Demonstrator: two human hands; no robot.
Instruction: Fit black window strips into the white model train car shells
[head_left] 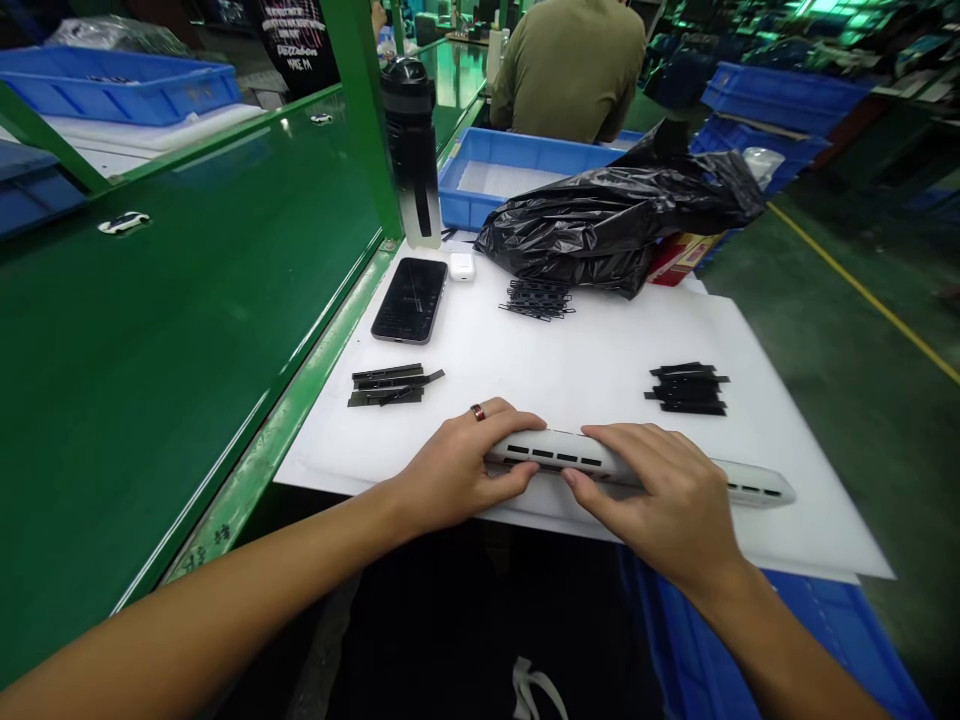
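A long white plastic part (559, 449) with a row of dark slots lies across the near edge of the white sheet (592, 370). My left hand (469, 465) grips its left end, thumb below and fingers above. My right hand (664, 490) holds it around the middle in the same way, and its right end sticks out beyond that hand. Dark strips (390, 385) lie at the left of the sheet, more black strips (688, 388) at the right, and a pile of small black pieces (537, 298) farther back.
A phone (409, 300), a white earphone case (462, 266) and a bottle (411, 150) stand or lie back left. A black plastic bag (592, 220) and a blue bin (465, 208) are behind. The green conveyor (187, 330) runs along the left. A person (574, 70) sits beyond.
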